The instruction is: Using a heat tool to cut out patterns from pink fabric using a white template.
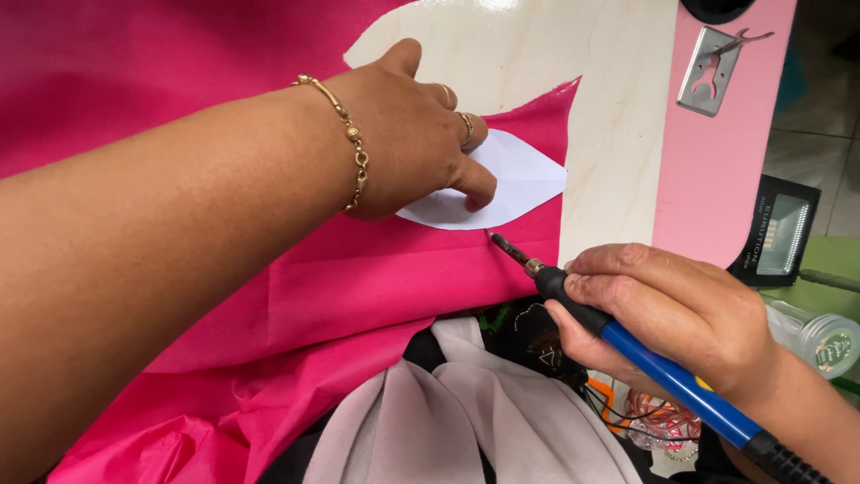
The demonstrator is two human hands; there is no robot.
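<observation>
My left hand (408, 134) presses flat on a white petal-shaped paper template (524, 175) that lies on bright pink fabric (358, 296). It wears rings and a gold bracelet. My right hand (667, 314) grips a blue and black soldering iron (627, 345) like a pen. The iron's metal tip (498, 240) touches the pink fabric just below the template's lower edge.
The fabric lies over a pale wooden board (618, 116) on a pink table (726, 170). A metal tool (712, 72) lies at the table's far right. A black box (779, 237) and a small lidded jar (820, 336) sit to the right. Pale grey cloth (448, 421) hangs near me.
</observation>
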